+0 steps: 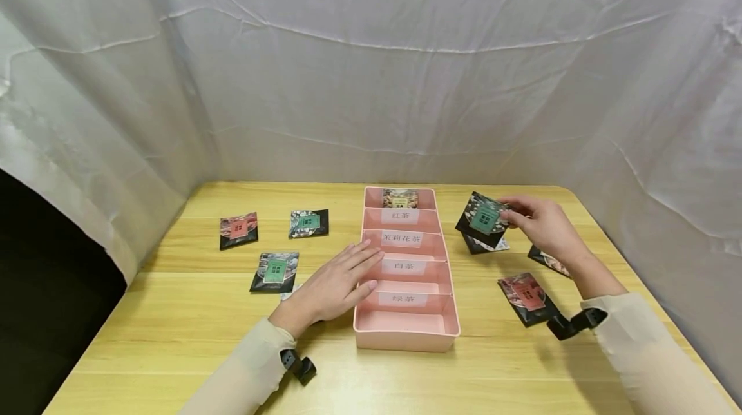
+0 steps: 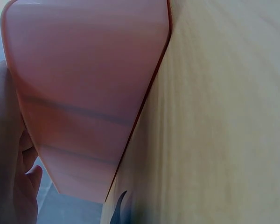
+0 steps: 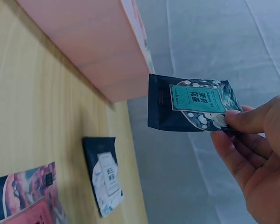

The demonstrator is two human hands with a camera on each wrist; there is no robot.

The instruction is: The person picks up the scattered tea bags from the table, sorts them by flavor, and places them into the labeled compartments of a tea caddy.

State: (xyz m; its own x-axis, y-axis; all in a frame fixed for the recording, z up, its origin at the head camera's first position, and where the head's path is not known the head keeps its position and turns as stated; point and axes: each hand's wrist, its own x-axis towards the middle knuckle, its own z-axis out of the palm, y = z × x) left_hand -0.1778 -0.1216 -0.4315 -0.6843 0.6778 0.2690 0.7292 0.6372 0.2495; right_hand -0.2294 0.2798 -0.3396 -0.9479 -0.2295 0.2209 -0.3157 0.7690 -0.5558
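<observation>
My right hand (image 1: 545, 228) pinches a dark tea sachet (image 1: 482, 220) with a teal label between thumb and fingers. In the right wrist view, that sachet (image 3: 191, 103) is held by one end, above the table. A long pink divided box (image 1: 406, 341) stands in the middle, with paper labels on its dividers. My left hand (image 1: 333, 286) rests over the box's left rim with its fingers extended. A tea sachet (image 1: 400, 198) lies in the box's farthest compartment. Below the held sachet, a sachet with a white label (image 3: 107, 175) lies on the table.
Left of the box lie sachets with a red label (image 1: 239, 230), a teal label (image 1: 309, 223) and a green label (image 1: 275, 272). Another is mostly hidden by my left hand. To the right are a red-labelled sachet (image 1: 527, 299) and one partly behind my wrist. White curtains surround the table.
</observation>
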